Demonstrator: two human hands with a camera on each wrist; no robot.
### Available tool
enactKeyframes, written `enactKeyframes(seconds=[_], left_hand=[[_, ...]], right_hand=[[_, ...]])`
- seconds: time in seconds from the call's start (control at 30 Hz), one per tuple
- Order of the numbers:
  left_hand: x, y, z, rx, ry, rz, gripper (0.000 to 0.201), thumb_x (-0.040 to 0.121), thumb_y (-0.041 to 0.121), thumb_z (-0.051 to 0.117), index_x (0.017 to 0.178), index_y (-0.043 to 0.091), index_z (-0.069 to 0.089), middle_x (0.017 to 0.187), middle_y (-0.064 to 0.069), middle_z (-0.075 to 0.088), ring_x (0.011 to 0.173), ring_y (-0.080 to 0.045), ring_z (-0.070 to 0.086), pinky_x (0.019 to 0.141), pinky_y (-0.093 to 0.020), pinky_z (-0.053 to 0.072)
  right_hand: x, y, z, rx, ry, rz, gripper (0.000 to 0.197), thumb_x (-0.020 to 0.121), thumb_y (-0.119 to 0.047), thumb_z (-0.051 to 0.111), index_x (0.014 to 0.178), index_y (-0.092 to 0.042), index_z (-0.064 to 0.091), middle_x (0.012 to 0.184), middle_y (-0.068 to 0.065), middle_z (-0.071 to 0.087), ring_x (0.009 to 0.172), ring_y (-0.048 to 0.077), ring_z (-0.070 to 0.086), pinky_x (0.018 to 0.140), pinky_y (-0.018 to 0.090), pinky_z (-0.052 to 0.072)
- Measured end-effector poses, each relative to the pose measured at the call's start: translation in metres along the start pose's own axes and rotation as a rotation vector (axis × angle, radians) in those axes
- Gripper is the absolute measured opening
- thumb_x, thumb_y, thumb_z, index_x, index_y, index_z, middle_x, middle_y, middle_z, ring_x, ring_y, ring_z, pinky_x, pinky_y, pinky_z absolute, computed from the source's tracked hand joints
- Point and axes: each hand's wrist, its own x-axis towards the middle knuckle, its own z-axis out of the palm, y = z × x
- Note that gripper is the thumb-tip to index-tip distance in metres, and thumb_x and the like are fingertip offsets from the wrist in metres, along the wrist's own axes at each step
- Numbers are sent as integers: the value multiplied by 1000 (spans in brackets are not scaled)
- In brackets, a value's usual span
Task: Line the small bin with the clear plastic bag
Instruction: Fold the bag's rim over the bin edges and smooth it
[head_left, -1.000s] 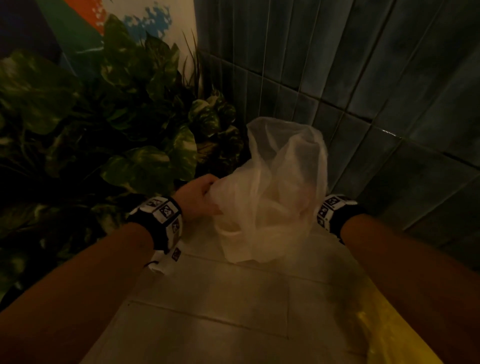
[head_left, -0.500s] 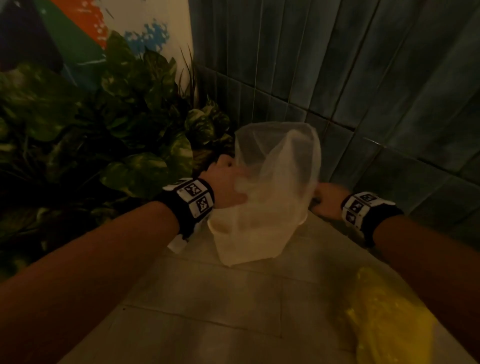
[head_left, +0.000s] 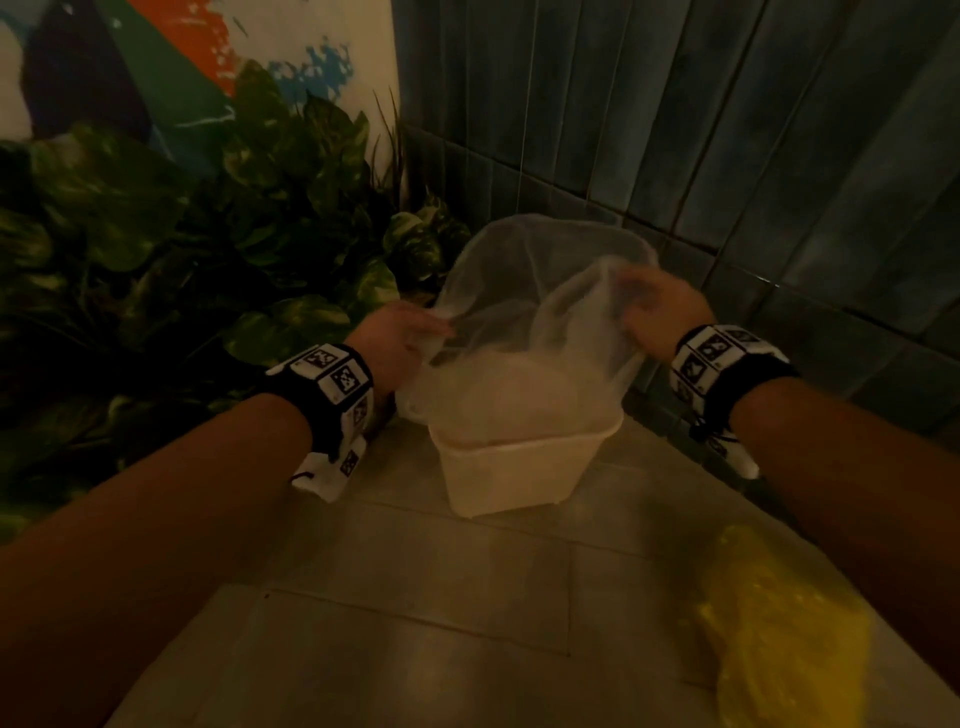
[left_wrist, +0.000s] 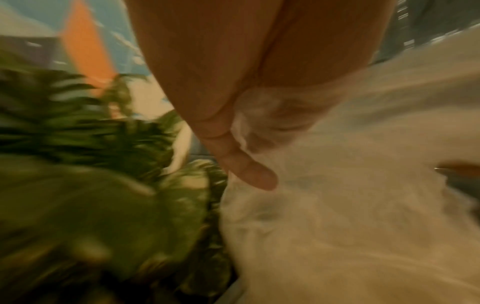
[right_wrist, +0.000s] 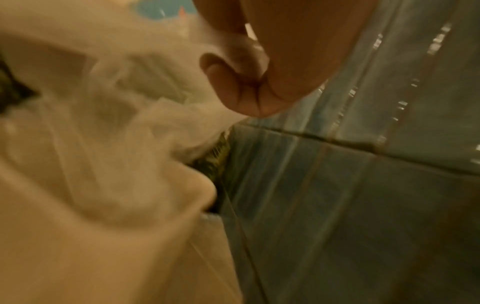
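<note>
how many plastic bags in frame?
2. The clear bag is held open over the small bin by the left hand and right hand; a yellow bag lies on the floor, bottom right.

Clear plastic bag (head_left: 540, 332) — thin, filmy, translucent

Both hands (head_left: 400, 338) (head_left: 662, 312) now higher, clear bag (head_left: 535, 332) mouth stretched wide, bin (head_left: 514, 470) front newly bared.

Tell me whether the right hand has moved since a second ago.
Yes. The right hand came up from behind the small bin and now pinches the clear plastic bag above its rim.
</note>
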Motion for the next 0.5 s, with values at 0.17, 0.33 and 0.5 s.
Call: enactKeyframes(seconds=[0.17, 0.33, 0.5], left_hand=[[-2, -35, -7, 115, -98, -272, 44, 93, 25, 57, 136, 18, 50, 139, -8, 50, 126, -28, 49, 104, -35, 40], [0, -28, 21, -342, -168, -472, 56, 86, 20, 63, 137, 19, 39, 135, -13, 47, 111, -38, 59, 82, -38, 54], [8, 2, 45, -462, -100, -379, 69, 80, 17, 65, 141, 20, 34, 132, -12, 52, 106, -36, 63, 75, -47, 61]], right_hand=[[1, 35, -14, -262, -15, 177, 29, 87, -17, 60, 114, -20, 69, 128, 11, 61, 114, 30, 58, 94, 31, 48], [-3, 41, -10, -27, -100, 227, 25, 88, -24, 62, 112, -22, 67, 118, 7, 63, 88, 23, 62, 59, 28, 57], [-8, 28, 20, 231, -215, 240, 59, 67, -40, 79, 119, -30, 52, 127, 7, 56, 110, 30, 60, 86, 40, 54]])
